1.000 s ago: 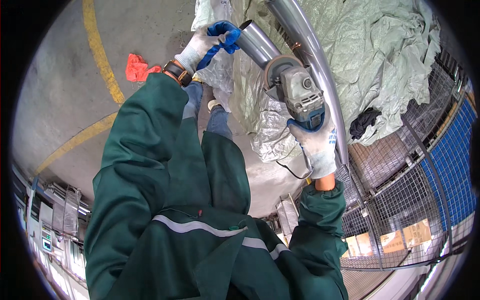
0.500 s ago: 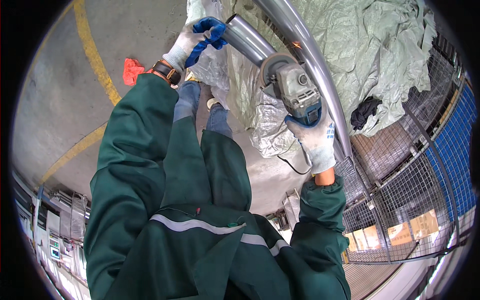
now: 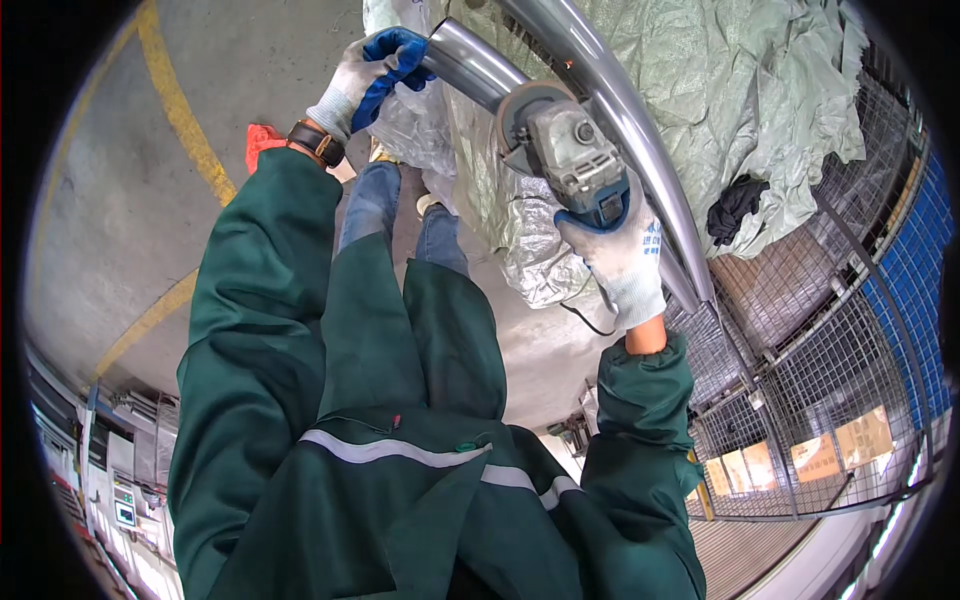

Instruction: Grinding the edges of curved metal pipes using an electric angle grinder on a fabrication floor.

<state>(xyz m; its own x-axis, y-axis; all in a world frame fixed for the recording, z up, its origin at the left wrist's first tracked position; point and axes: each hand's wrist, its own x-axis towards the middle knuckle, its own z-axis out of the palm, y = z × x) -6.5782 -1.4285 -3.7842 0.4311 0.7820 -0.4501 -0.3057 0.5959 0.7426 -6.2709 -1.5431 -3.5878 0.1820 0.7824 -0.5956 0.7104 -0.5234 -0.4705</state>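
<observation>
L hand [image 3: 372, 78] clamped on steel pipe [image 3: 470, 62], R hand [image 3: 622, 262] round angle grinder [image 3: 560, 148].

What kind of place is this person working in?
Most likely a factory or metal workshop: an angle grinder on a curved steel pipe, wire mesh cages, and yellow lines painted on the concrete floor.

We are seeing even, bright indoor light; glare is streaking the curved shiny steel pipe [image 3: 610, 100]. Fisheye distortion is bending edges into a black rim; focus is staying sharp centrally.
</observation>
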